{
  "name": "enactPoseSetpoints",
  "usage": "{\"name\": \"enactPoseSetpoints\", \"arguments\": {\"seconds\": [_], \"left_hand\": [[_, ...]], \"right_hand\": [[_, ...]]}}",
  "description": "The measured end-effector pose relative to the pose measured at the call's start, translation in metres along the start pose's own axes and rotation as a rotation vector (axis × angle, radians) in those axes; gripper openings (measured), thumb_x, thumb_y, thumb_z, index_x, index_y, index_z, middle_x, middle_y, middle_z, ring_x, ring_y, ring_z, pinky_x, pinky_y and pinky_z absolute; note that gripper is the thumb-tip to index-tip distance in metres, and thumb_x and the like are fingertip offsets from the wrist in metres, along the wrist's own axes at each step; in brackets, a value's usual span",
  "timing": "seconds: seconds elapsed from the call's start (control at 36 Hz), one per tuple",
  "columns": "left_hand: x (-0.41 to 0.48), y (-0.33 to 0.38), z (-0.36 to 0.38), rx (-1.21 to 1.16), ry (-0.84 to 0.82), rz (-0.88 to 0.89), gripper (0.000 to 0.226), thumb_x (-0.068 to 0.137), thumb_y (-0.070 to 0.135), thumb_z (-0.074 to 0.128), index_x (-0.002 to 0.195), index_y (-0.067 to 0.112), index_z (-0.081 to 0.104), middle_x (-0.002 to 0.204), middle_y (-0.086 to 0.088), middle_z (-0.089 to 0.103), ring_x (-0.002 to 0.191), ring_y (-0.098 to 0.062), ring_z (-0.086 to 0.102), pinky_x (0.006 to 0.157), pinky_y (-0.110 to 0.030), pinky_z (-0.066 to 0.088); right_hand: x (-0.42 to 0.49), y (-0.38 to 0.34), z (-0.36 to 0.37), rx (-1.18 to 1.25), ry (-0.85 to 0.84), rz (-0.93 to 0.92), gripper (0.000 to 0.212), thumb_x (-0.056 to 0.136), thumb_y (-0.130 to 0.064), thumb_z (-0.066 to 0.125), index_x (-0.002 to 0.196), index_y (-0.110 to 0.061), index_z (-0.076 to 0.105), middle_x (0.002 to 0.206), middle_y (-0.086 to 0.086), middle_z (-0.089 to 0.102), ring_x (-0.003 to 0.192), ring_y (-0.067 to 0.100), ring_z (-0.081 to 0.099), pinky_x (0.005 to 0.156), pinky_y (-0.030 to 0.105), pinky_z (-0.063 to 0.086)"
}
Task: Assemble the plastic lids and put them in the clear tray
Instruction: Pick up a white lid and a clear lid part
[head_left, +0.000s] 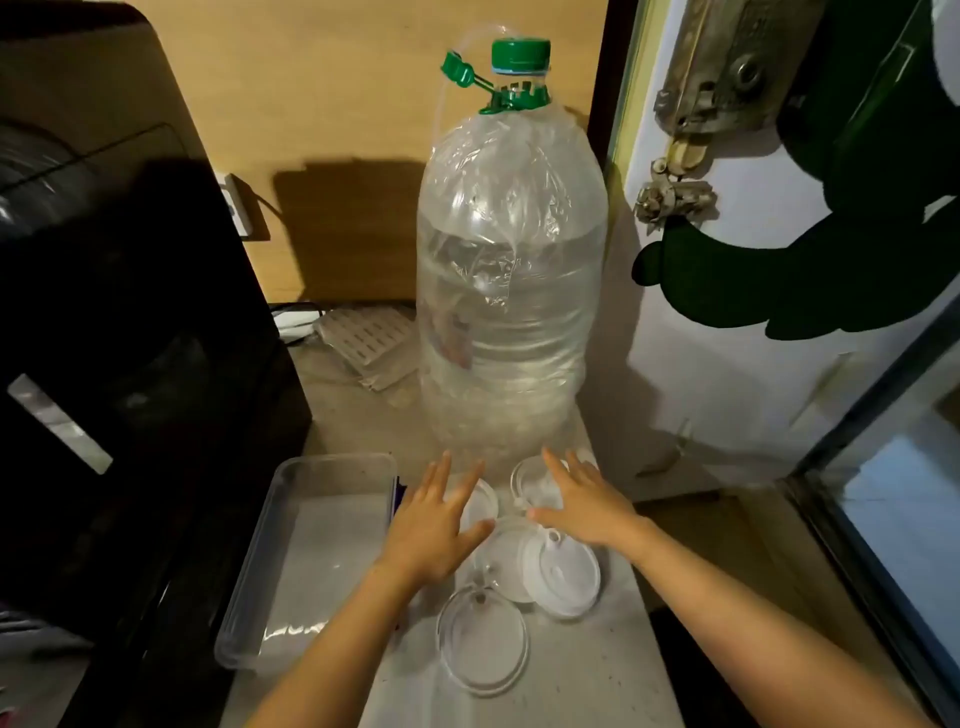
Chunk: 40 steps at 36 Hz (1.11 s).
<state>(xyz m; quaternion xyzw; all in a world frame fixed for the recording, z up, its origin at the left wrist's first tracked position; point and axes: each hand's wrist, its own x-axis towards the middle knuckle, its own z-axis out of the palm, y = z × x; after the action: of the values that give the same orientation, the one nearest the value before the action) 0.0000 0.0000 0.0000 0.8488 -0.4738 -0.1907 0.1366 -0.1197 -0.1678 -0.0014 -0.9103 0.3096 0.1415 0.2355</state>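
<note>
Two bare hands hover, fingers spread, over a scatter of plastic lids on a pale bench beside a dark appliance at far left. Next to it the clear tray sits on the bench with nothing visible inside, its long side running toward the camera. Just right of the tray, the left hand lies palm down with an open grip, holding nothing, its fingertips over a white lid. Nearer the camera, a clear round lid lies flat and alone on the bench. Between the hands a translucent lid overlaps a white lid with a spout. The right hand also has a slack, open grip, fingers splayed above a clear ring-shaped lid; whether it touches the lid cannot be told. Behind the hands stands a large clear water bottle with a green cap, partly filled. At right hangs a white door with a metal latch.
</note>
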Motion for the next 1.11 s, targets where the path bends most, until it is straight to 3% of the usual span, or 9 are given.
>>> {"name": "enactPoseSetpoints", "arguments": {"seconds": [0.17,0.31,0.5,0.75,0.83,0.94,1.11], "left_hand": [[-0.003,0.001,-0.002,-0.075,0.022,0.003,0.069,0.088,0.051,0.044,0.14,0.038,0.0,0.155,-0.009,-0.009,0.135,-0.03,0.03,0.114,-0.045,0.011],[-0.006,-0.001,-0.002,-0.127,0.062,0.004,0.075,0.087,0.045,0.051,0.141,0.036,-0.001,0.156,-0.008,-0.007,0.142,-0.026,0.002,0.114,-0.041,0.013],[-0.013,-0.001,-0.001,-0.2,0.055,-0.023,0.077,0.086,0.043,0.054,0.14,0.039,-0.001,0.156,-0.005,-0.006,0.142,-0.026,0.004,0.113,-0.043,0.02],[-0.011,-0.001,0.002,-0.37,0.052,-0.022,0.081,0.084,0.038,0.059,0.14,0.039,0.001,0.156,-0.003,-0.003,0.142,-0.021,0.004,0.112,-0.04,0.022],[-0.009,-0.001,-0.001,-0.514,0.059,-0.007,0.083,0.082,0.033,0.064,0.141,0.035,0.005,0.156,-0.001,0.001,0.142,-0.016,0.001,0.108,-0.031,0.018],[-0.004,0.0,-0.006,-0.662,0.049,-0.005,0.095,0.073,0.039,0.071,0.141,0.033,0.005,0.155,-0.002,0.009,0.141,-0.017,0.009,0.111,-0.034,0.016],[0.0,0.009,-0.016,-0.972,-0.044,0.011,0.11,0.051,0.044,0.079,0.129,0.056,0.003,0.145,0.009,0.019,0.139,-0.013,0.015,0.106,-0.031,0.023]], "right_hand": [[0.023,-0.001,-0.011,0.177,-0.013,0.058,0.105,0.073,-0.042,0.071,0.148,-0.024,-0.001,0.159,0.007,0.003,0.144,0.03,0.015,0.113,0.045,0.028],[0.042,-0.003,-0.012,0.131,-0.059,0.093,0.112,0.067,-0.037,0.078,0.148,-0.023,0.002,0.159,0.008,0.007,0.144,0.032,0.016,0.113,0.043,0.029],[0.051,-0.004,-0.009,0.106,-0.106,0.11,0.116,0.064,-0.037,0.081,0.149,-0.018,0.003,0.158,0.007,0.015,0.143,0.03,0.02,0.113,0.04,0.03],[0.046,-0.003,-0.011,0.072,-0.049,0.077,0.095,0.062,-0.037,0.08,0.141,-0.017,0.031,0.145,0.009,0.039,0.129,0.029,0.043,0.1,0.038,0.043],[0.042,-0.005,-0.019,0.057,-0.02,0.061,0.096,0.067,-0.036,0.076,0.145,-0.017,0.023,0.151,0.008,0.032,0.135,0.028,0.036,0.104,0.037,0.04],[0.031,-0.016,-0.041,0.089,0.036,0.033,0.099,0.069,-0.041,0.075,0.147,-0.019,0.018,0.154,0.004,0.027,0.137,0.026,0.034,0.105,0.036,0.038],[0.003,-0.048,-0.07,0.287,0.121,-0.095,0.102,0.063,-0.044,0.079,0.145,-0.019,0.023,0.149,0.006,0.037,0.133,0.023,0.04,0.102,0.033,0.038]]}}
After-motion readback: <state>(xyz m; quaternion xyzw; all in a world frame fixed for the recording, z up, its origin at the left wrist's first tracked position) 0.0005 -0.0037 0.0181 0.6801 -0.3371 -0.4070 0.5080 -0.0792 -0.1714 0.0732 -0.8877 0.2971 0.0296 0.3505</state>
